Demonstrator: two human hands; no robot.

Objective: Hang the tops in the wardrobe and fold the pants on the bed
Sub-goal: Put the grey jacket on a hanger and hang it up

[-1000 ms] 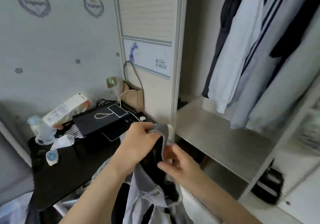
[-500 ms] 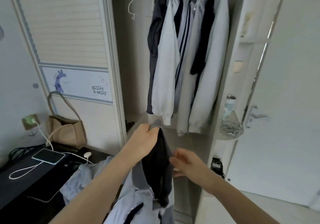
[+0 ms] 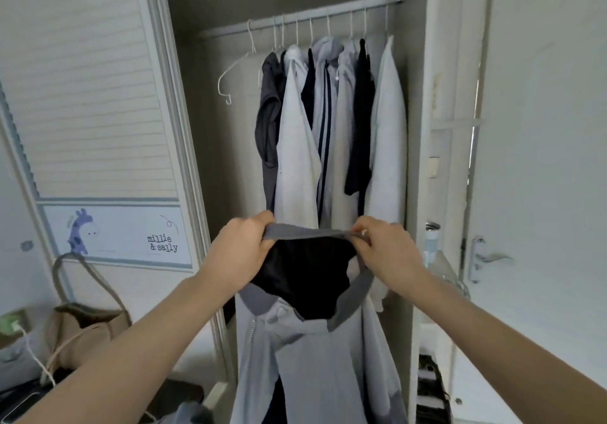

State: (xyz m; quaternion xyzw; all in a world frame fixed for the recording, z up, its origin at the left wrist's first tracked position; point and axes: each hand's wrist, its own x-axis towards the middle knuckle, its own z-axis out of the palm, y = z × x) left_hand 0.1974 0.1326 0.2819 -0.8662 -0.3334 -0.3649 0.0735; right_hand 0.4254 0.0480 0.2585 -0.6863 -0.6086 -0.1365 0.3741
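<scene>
Grey jacket [image 3: 315,351] hangs upright before wardrobe [image 3: 184,102].

Two bare forearms entering from the lower edge, no sleeves anywhere along their visible length, no cuffs at the wrists. Left hand [image 3: 241,248] without glove, ring, watch or bracelet as far as visible; right hand [image 3: 389,253] likewise bare, nothing worn at the wrist. Knuckles and backs of both hands facing the camera, fingernails hidden or too small to make out. Nothing of torso, shoulders or upper-arm clothing within view
</scene>
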